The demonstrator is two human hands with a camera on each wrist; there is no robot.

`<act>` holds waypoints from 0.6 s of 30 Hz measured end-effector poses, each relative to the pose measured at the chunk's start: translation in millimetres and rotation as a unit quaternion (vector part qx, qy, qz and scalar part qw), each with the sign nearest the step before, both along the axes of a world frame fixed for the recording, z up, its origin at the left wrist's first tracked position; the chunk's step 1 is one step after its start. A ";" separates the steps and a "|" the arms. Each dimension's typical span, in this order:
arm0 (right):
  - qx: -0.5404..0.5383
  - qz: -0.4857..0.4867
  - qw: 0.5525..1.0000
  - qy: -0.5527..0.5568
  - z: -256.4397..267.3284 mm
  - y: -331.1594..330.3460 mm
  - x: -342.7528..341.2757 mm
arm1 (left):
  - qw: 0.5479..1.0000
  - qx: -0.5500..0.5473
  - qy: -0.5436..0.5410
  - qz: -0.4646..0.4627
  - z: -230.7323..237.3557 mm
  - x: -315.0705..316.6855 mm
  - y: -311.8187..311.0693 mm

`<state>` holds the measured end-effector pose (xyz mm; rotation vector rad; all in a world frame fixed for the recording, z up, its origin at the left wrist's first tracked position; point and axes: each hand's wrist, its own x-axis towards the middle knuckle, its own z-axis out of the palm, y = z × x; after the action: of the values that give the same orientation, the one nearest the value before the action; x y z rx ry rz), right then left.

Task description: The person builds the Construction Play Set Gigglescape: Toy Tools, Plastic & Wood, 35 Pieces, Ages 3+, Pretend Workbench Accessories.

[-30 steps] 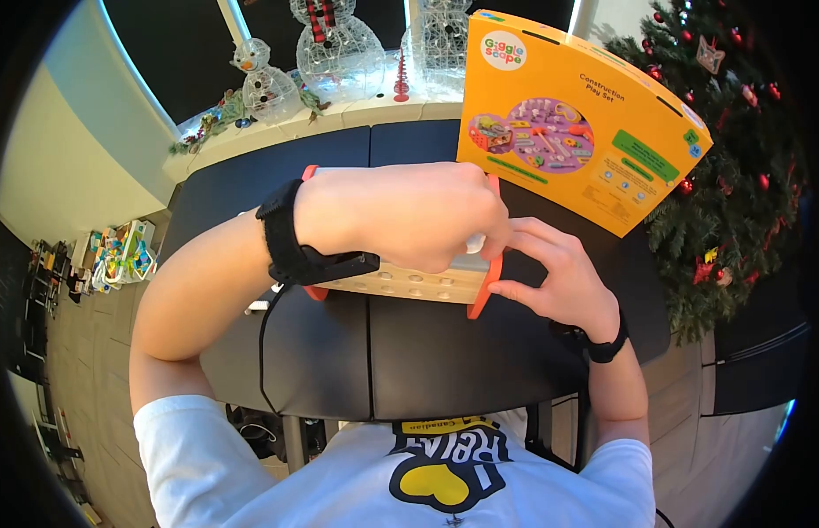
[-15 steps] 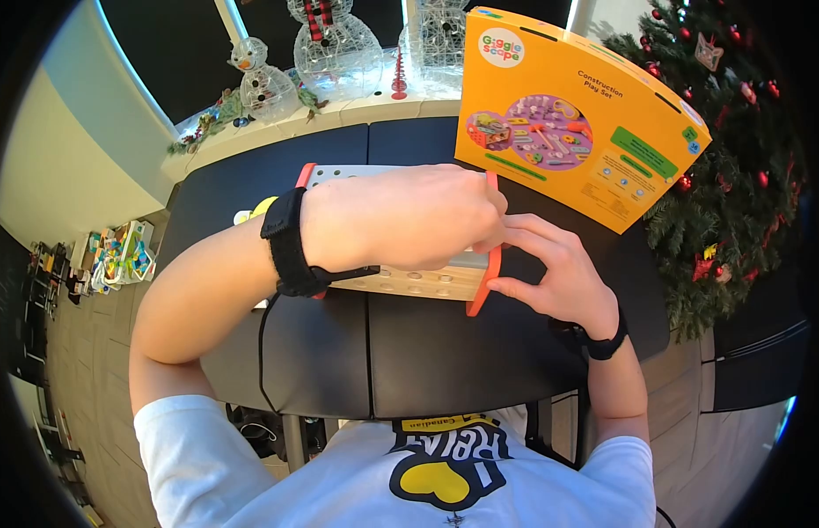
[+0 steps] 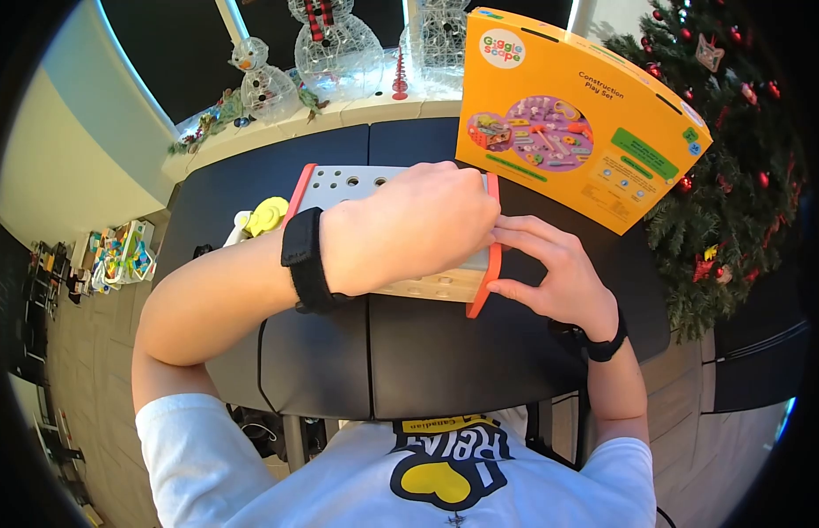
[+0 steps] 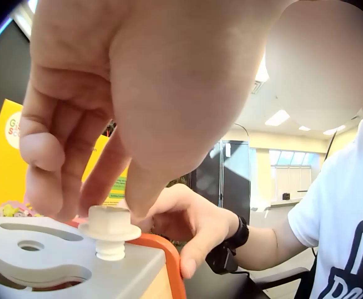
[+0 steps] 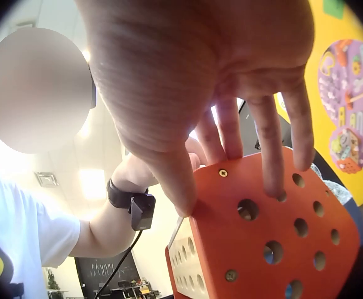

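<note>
A wooden toy workbench with a grey holed top [image 3: 332, 183] and red end panels [image 3: 482, 295] stands on the black table. My left hand [image 3: 418, 216] reaches over its right part. In the left wrist view, that hand [image 4: 163, 81] pinches the head of a white bolt [image 4: 110, 225] between thumb and finger; some of the bolt's thread shows above the grey surface. Fairly straight fingers of my right hand [image 3: 563, 273] rest against the right end panel. The right wrist view shows this hand [image 5: 219, 81] with its thumb at the red panel's [image 5: 275, 227] edge.
Behind the workbench on the right stands a yellow toy carton [image 3: 550, 79]. A yellow-green round piece [image 3: 269, 216] and a white piece [image 3: 238, 231] lie left of it. A decorated tree [image 3: 717, 176] rises at the right.
My left wrist has turned and shifted slightly toward me and to the right, uncovering the left part of the grey top and the yellow-green piece. The right hand has hardly moved.
</note>
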<state>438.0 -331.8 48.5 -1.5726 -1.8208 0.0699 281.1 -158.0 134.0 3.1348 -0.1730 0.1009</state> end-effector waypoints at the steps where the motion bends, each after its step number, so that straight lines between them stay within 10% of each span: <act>1: 0.001 -0.001 1.000 0.000 0.0 -0.2 -0.2 | 1.000 0.001 -0.008 -0.008 -2.3 0.1 0.7; 10: 0.000 0.005 1.000 -0.004 1.8 -0.6 0.5 | 0.987 -0.080 0.047 -0.129 6.5 -3.0 13.5; 18: -0.002 -0.005 1.000 0.000 1.9 0.1 0.8 | 0.986 -0.155 -0.028 -0.048 4.8 -3.0 7.9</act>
<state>438.8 -331.7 50.4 -1.5844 -1.8141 0.0678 278.1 -150.2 138.8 2.8094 -0.2777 0.1964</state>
